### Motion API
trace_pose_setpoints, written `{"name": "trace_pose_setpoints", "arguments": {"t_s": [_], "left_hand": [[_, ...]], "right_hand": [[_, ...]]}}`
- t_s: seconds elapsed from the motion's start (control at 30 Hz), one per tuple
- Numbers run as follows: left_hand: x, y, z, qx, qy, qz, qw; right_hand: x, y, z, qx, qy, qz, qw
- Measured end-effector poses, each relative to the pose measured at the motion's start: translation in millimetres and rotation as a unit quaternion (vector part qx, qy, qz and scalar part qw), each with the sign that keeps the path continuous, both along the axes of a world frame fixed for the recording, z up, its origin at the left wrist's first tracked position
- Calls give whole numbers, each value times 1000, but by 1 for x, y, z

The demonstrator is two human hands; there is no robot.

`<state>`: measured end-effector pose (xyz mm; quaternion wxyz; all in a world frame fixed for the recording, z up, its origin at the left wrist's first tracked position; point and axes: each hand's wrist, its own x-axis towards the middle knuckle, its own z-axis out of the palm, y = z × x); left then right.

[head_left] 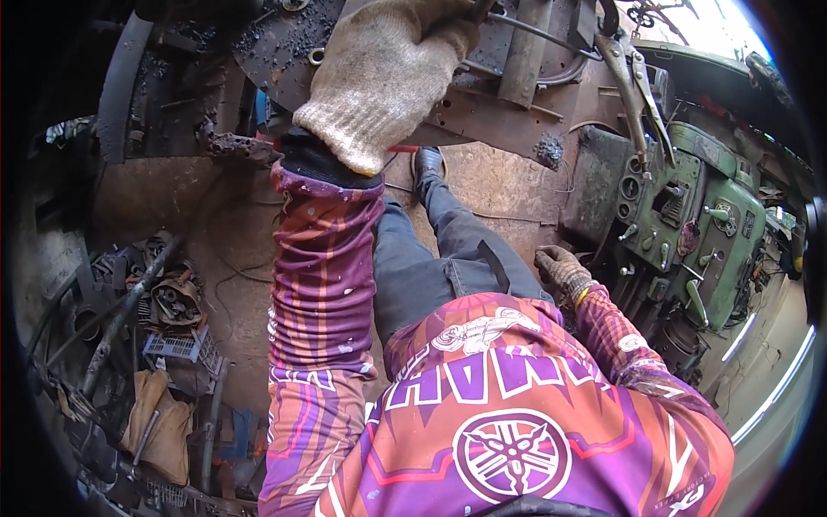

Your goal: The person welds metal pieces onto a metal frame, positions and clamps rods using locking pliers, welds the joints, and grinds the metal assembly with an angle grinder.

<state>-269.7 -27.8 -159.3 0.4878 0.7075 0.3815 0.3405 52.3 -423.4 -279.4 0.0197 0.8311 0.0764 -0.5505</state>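
Note:
My left hand [379,82], in a dirty knitted work glove, reaches forward over a dark metal workbench [469,121]. Its fingers are closed round something dark at the upper edge of the picture, which I cannot make out. Close to that hand, a thin metal rod [551,39] runs out to the right, beside a flat steel bar [525,60]. Low at my right side hangs my right hand [564,271], gloved too. Its fingers are loosely bent and slightly apart, with nothing visible in them. A metal ring [317,56] lies left of my left glove.
Locking pliers [633,95] hang at the bench's right edge. A green machine [689,220] with several levers stands at the right. On the left are a pipe [129,314], a blue crate [181,346] and a tan cloth or bag [158,426]. Cables cross the floor [491,185].

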Motion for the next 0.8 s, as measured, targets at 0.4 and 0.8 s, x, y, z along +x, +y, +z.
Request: {"name": "trace_pose_setpoints", "arguments": {"t_s": [0.4,0.8], "left_hand": [[2,-8,11,-130,-74,31,988],[34,-22,1,-111,39,129,985]], "right_hand": [[-6,5,2,-12,-27,42,999],[-115,169,134,528,-95,199,820]]}}
